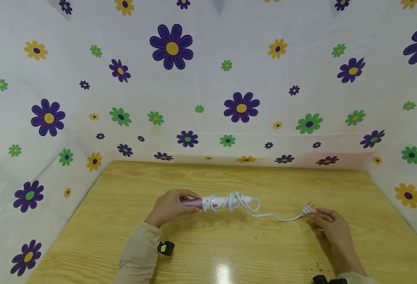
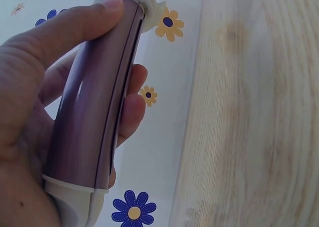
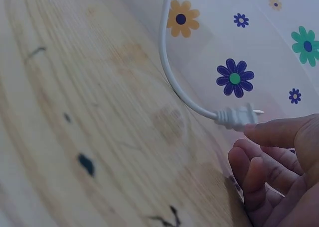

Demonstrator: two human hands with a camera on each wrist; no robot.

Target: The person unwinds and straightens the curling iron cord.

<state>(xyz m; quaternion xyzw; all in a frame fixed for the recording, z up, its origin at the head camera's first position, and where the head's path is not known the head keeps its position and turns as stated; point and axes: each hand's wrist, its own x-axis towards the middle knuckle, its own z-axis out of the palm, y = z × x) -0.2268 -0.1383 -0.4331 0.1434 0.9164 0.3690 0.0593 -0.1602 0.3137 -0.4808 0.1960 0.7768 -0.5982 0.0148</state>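
A hair styling iron [image 1: 194, 203] with a purple, seamed barrel and a white handle is held crosswise above the table. My left hand [image 1: 172, 205] grips it by the purple part; in the left wrist view the thumb lies along the barrel [image 2: 94, 102] and fingertips show on its far side. White cord [image 1: 234, 201] is wound loosely round the white handle, and a free length runs right to a two-pin plug [image 1: 305, 210]. My right hand [image 1: 332, 227] pinches the plug at its side, one fingertip on its white body [image 3: 237, 117]. The contact behind the plug is hidden.
The wood-grain table [image 1: 229, 244] ends at a white, flower-printed cloth [image 1: 208, 90] at the back and both sides. Small dark specks [image 3: 85, 165] mark the tabletop near the right hand. A black wrist device [image 1: 166, 248] shows at the left sleeve.
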